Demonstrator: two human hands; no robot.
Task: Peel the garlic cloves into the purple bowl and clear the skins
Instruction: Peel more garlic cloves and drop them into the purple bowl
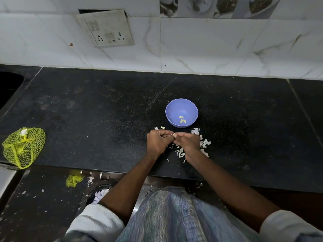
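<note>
Your left hand and right hand pinch a garlic clove just before the bowl | fingers curled tight | risk: clove slips onto skins on the desk, or skin drops into bowl.

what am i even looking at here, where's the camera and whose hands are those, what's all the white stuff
There is no machine here. One wide-angle camera sits on a person's head and looks down, so you see their own arms reaching forward. The left hand and the right hand meet over a black counter, and their fingers pinch a small garlic clove between them, which they seem to be peeling. Just behind the hands stands a purple bowl with a few peeled cloves in it. The white flakes are garlic skins, scattered on the counter around and under the right hand. At the far left lies a yellow net bag. On the tiled wall above is a socket plate.
</note>
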